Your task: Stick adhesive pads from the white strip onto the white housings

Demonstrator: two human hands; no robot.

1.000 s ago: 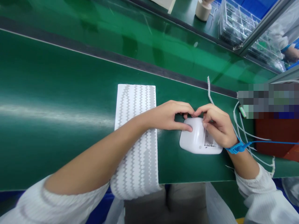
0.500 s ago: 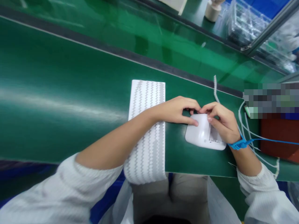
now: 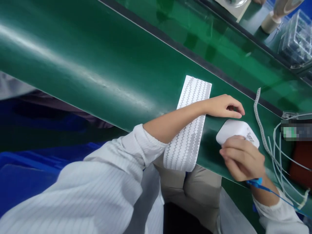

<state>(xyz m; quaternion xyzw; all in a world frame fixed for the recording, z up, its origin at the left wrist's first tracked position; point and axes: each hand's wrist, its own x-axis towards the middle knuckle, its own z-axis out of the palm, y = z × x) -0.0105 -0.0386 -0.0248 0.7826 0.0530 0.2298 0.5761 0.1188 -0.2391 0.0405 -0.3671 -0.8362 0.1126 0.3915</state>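
A white rounded plastic device (image 3: 234, 128) lies on the green bench, with grey marks on its right part. My left hand (image 3: 224, 105) is just above its far left edge, thumb and fingertips drawn together; anything small between them cannot be made out. At the device's near side, my right hand (image 3: 243, 159) is closed, its fingers pinched against the thumb and covering part of the device. What that pinch holds is hidden. My left forearm crosses over a long white strip (image 3: 195, 92) with grey zigzag rows, which hangs over the bench's front edge.
White cables (image 3: 274, 143) lie right of the device beside a reddish-brown block (image 3: 301, 156). A blue wrist strap (image 3: 254, 182) with a cord is on my right wrist. On the raised back shelf stand a clear compartment box (image 3: 296, 40) and a round beige stand (image 3: 270, 22).
The view has turned and shifted. My left hand has come off the device. My right hand has moved from the device's far edge to its near side, and the device now sits turned.
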